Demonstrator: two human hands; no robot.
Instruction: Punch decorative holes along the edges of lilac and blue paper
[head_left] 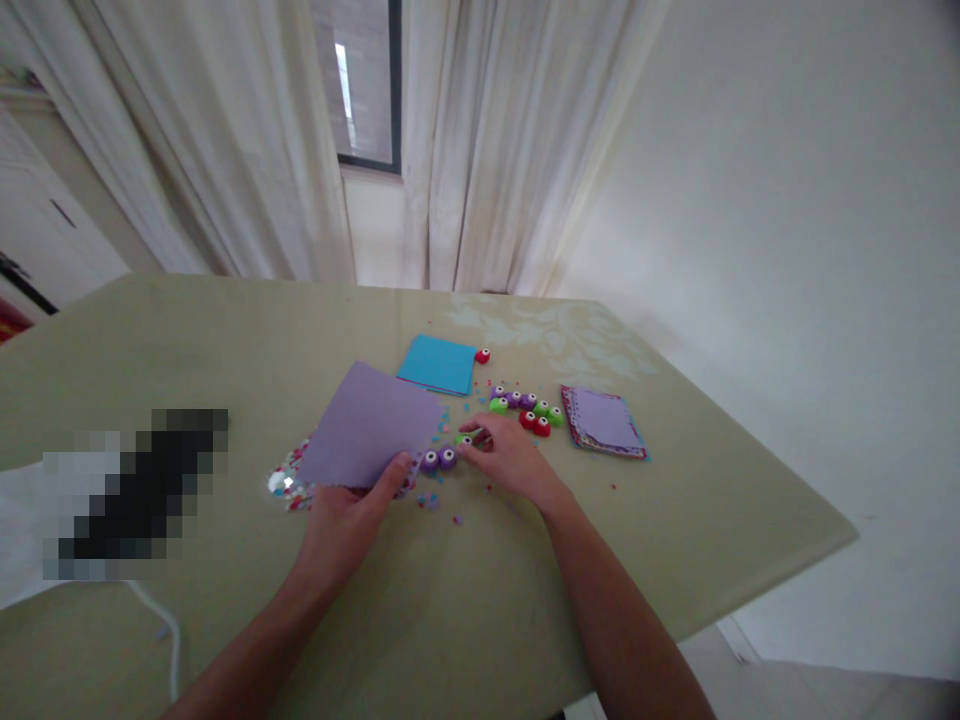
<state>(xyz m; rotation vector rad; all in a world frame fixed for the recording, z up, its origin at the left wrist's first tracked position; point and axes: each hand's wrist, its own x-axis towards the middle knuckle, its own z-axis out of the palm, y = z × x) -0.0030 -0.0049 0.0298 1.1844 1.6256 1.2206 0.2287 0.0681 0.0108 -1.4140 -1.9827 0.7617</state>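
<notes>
Left hand (341, 520): closed pinch on the near edge of a lilac rectangular paper sheet (371, 425), thumb on top, fingers under it. The sheet lies mostly flat on the pale olive tabletop (225, 350), partly covering a patterned red-and-white paper (291, 483) that sticks out at its 8 o'clock corner.

Right hand (506, 460): fingers curled down onto a small green plastic punch (465, 440) just off the sheet's 3 o'clock edge. Looks like a closed fingertip grip; can't tell how firm it is.

Around the right hand:
- 9 o'clock: two small purple plastic punches (439, 460), side by side, touching the sheet's edge.
- 12 to 1 o'clock: loose cluster of green, purple and red punches (525, 405).
- 11 o'clock, further out: blue square paper stack (439, 363) with a single red punch (482, 356) at its right corner.
- 2 o'clock: stack of patterned cards with a lilac top (606, 422), well apart from the hand.

Progress, my read: tiny coloured paper bits (450, 500) are scattered between and in front of the hands, so some punching looks done. The lilac sheet shows no holes that I can make out at this resolution, so it looks unpunched. The punch is beside the sheet, not over its edge.
</notes>
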